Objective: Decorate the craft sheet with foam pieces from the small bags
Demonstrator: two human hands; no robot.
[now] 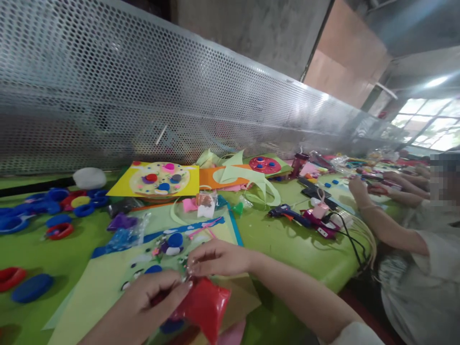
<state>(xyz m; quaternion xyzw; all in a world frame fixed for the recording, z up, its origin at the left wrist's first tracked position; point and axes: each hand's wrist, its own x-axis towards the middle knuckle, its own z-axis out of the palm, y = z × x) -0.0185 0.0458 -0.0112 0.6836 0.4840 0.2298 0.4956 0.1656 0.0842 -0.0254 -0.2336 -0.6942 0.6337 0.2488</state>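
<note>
Both hands meet at the upper edge of a shiny red plastic packet [206, 306], low in the middle of the view. My left hand [147, 299] pinches its left side between thumb and fingers. With its fingertips pressed together, my right hand [217, 258] grips the crumpled clear top of the packet. What lies inside cannot be made out. Underneath is a pale yellow sheet [86, 297] bearing blue, white and black round pieces. One blue disc [175, 239] sits just beyond my fingers.
Several blue rings [57, 194] and a red ring [59, 231] lie at left. A yellow card [192, 182] with a decorated circle rests against the perforated metal screen [143, 86]. A glue gun [289, 214] with cords lies right. Another person [413, 249] works further along the table.
</note>
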